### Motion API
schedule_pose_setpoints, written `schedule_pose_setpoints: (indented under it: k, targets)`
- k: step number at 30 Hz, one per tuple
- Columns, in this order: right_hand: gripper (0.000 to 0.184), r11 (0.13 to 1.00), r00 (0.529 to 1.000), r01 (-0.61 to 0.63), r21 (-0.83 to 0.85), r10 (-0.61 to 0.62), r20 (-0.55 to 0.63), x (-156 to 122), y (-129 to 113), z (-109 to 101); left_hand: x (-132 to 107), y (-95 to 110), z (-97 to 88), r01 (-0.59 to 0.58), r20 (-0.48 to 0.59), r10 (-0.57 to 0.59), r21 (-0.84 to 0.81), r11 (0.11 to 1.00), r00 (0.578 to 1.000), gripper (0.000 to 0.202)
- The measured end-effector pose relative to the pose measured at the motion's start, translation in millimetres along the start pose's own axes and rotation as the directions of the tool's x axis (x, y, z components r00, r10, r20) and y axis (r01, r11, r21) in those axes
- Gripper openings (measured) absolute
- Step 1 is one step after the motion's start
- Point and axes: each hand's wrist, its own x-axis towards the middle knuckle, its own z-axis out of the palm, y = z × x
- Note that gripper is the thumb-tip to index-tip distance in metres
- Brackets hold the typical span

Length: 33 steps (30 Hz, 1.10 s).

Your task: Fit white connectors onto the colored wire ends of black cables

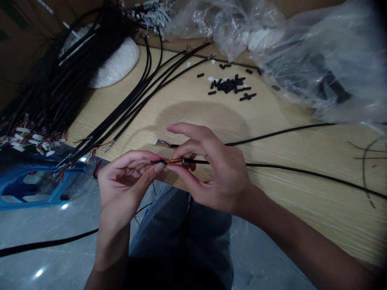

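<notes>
My left hand [127, 181] pinches the end of a black cable [290, 168], thumb against fingers, where a short black piece [155, 162] sits around or beside the wire ends. Thin coloured wires [174, 161], orange, red and dark, run from there to the cut end of the black jacket. Thumb and fingers of my right hand [220, 173] close on these wires and the jacket end, its index finger raised. The cable trails off to the right over the table. Just behind my hands lies a second black cable [278, 133] with a small white connector [156, 141].
Short black tube pieces [228, 85] lie scattered on the wooden table [187, 114]. Several cut cables [130, 102] stretch across its left side, beside a thick cable bundle [39, 80]. Clear plastic bags [332, 52] fill the back right. A blue stool [54, 193] stands at the left.
</notes>
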Motion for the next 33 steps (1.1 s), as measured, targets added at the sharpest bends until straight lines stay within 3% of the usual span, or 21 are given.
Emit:
schedule_pose_setpoints:
  k: [5,11,15,17,19,21,24,28,33]
  targets:
    - [0.049,0.997,0.998,-0.033,0.067,0.029,0.056,0.1,2.6,0.1,-0.2,3.5,-0.7,0.033,-0.001,-0.033,0.032,0.999,0.999,0.013]
    - [0.056,0.997,0.994,0.018,0.078,-0.026,0.105,-1.7,7.6,5.9,0.6,6.1,1.0,0.126,0.078,-0.136,0.119,0.985,0.988,0.003]
    - [0.068,1.0,0.981,0.007,-0.016,-0.003,0.196,0.3,10.0,-2.7,0.3,4.2,-0.1,0.093,0.003,-0.094,0.137,0.986,0.996,0.004]
    - [0.05,0.993,0.97,-0.012,-0.119,0.04,0.238,-1.9,13.0,-14.2,0.8,3.0,-2.5,0.055,-0.027,-0.051,0.159,0.986,0.998,0.005]
    - [0.02,0.982,0.966,-0.05,-0.184,0.095,0.241,-8.1,17.0,-28.0,1.6,2.3,-4.9,0.01,-0.018,-0.007,0.192,0.981,1.0,0.004]
    - [0.004,0.978,0.97,-0.084,-0.19,0.124,0.211,-17.2,20.5,-39.9,2.1,2.8,-6.2,-0.044,0.038,0.036,0.237,0.97,0.999,0.004]
    - [0.009,0.98,0.978,-0.066,-0.187,0.1,0.181,-30.7,21.1,-48.5,2.0,6.5,-6.4,-0.162,0.176,0.108,0.329,0.93,0.978,0.007]
    - [0.014,0.973,0.986,0.036,-0.23,0.003,0.166,-39.8,15.3,-45.5,1.9,14.5,-12.5,-0.338,0.309,0.205,0.476,0.812,0.929,0.008]
    - [0.02,0.941,0.983,0.173,-0.29,-0.144,0.118,-43.2,7.4,-40.2,-1.1,25.5,-28.5,-0.448,0.478,0.177,0.541,0.712,0.86,0.009]
